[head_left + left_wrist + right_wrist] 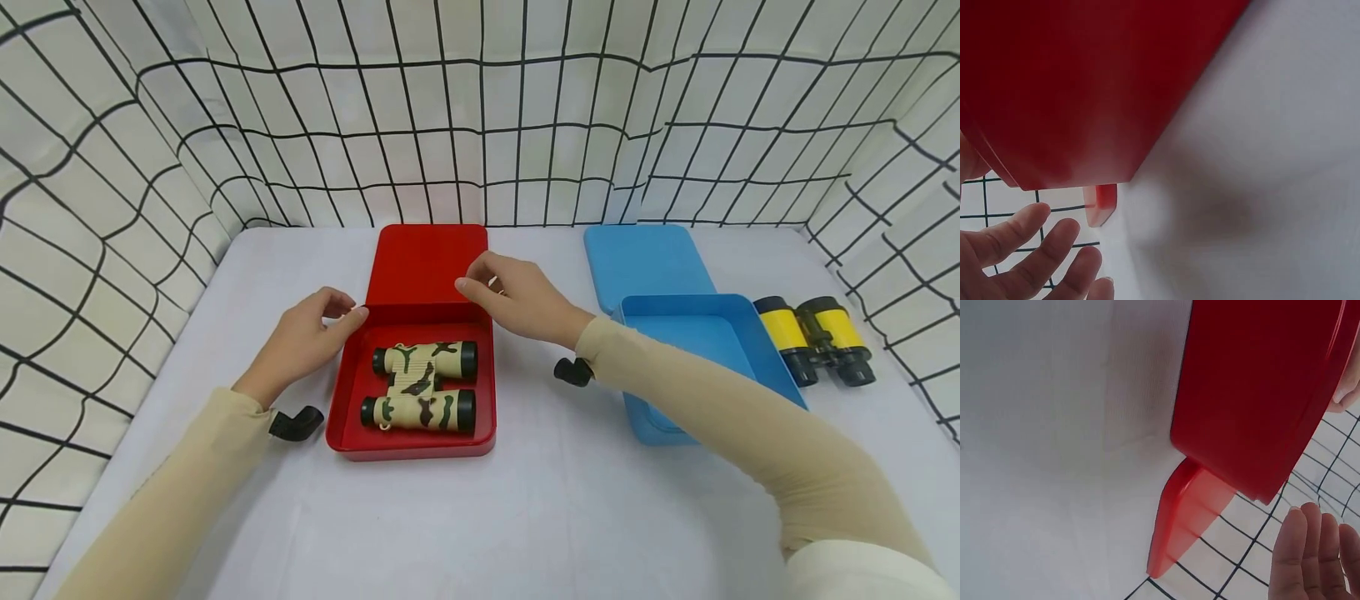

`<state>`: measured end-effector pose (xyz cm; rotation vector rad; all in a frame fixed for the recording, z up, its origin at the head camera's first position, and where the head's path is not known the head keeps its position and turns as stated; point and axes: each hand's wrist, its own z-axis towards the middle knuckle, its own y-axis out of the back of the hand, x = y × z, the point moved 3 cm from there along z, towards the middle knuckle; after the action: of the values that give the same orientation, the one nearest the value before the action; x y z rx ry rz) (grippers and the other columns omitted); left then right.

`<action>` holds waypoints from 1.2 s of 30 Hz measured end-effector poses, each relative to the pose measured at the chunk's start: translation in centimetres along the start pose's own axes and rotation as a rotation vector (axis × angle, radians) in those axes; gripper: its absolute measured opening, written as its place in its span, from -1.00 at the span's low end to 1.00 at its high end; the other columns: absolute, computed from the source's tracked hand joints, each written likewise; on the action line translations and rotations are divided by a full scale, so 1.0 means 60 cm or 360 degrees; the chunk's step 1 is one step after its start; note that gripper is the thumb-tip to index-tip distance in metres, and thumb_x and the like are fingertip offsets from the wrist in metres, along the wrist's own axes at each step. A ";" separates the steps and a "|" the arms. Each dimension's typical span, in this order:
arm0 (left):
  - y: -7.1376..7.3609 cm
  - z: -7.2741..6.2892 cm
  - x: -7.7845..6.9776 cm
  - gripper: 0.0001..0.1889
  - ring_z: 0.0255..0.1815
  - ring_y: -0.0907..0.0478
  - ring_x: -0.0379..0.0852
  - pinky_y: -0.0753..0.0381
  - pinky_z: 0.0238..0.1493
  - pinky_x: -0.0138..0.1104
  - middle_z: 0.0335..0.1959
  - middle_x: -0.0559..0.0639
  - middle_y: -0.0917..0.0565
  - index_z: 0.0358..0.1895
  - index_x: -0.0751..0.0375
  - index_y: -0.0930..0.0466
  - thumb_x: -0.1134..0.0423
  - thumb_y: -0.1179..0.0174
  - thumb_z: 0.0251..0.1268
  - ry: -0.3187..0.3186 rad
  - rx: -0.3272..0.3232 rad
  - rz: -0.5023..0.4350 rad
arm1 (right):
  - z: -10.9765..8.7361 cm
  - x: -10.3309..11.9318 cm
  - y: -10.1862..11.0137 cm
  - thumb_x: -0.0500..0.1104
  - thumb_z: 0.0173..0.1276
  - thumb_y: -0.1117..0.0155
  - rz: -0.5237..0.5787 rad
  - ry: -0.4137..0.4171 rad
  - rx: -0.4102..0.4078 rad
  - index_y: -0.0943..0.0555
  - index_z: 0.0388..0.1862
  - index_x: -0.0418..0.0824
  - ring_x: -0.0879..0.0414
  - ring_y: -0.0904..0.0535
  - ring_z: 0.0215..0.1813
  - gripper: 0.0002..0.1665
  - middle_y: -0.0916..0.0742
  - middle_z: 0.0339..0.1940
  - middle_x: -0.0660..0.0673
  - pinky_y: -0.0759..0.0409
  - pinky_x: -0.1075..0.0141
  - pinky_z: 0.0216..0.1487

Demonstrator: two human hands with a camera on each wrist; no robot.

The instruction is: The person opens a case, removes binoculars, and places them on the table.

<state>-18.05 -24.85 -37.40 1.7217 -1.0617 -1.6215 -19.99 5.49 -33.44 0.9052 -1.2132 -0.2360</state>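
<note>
Camouflage binoculars (420,387) lie in an uncovered red box (411,450), with its red lid (427,258) flat on the table behind it. My left hand (306,333) hovers around the box's back left corner, thumb at the rim. In the left wrist view its fingers (1054,244) are loosely spread beside the box wall. Over the back right corner, where box and lid meet, is my right hand (525,298). The right wrist view shows its fingers (1313,550) straight and side by side, apart from the box. Neither hand holds anything.
To the right stands a blue box (675,317) with nothing visible inside, partly hidden by my right sleeve (712,408). Its blue lid (648,258) lies behind it. Yellow and black binoculars (817,337) lie at the far right. Black wire grid (480,133) encloses the white table.
</note>
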 end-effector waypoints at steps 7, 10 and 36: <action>-0.006 -0.005 0.001 -0.40 0.34 -0.44 0.29 -0.57 0.31 0.23 0.29 0.29 -0.54 0.32 0.27 -0.39 -0.17 -0.03 0.54 -0.0073 -0.0037 0.0023 | -0.015 0.017 -0.006 0.09 0.56 -0.19 -0.0052 0.0175 0.0048 -0.57 0.13 -0.08 0.08 -0.68 -0.01 -0.65 -0.72 0.04 0.00 -0.71 0.24 0.05; -0.005 -0.008 0.000 -0.42 0.29 -0.44 0.29 -0.54 0.31 0.22 0.25 0.32 -0.55 0.30 0.32 -0.41 -0.11 -0.05 0.53 -0.0121 -0.0083 0.0079 | -0.019 0.023 -0.009 0.08 0.54 -0.23 -0.0134 0.0233 0.0071 -0.56 0.16 -0.10 0.12 -0.67 -0.05 -0.63 -0.72 0.01 -0.01 -0.71 0.28 0.01; -0.016 -0.036 -0.043 -0.49 0.20 -0.38 0.44 -0.44 0.23 0.29 0.14 0.45 -0.52 0.17 0.45 -0.46 0.01 -0.08 0.49 -0.0307 -0.0330 0.0686 | -0.031 0.067 -0.044 0.08 0.46 -0.31 -0.0746 0.0776 0.0355 -0.50 0.34 -0.10 0.14 -0.60 0.16 -0.43 -0.67 0.20 -0.06 -0.68 0.30 0.23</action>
<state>-15.64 -22.42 -36.48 1.1258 -1.2081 -1.5694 -16.06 2.24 -32.59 1.3488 -0.5715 -0.2367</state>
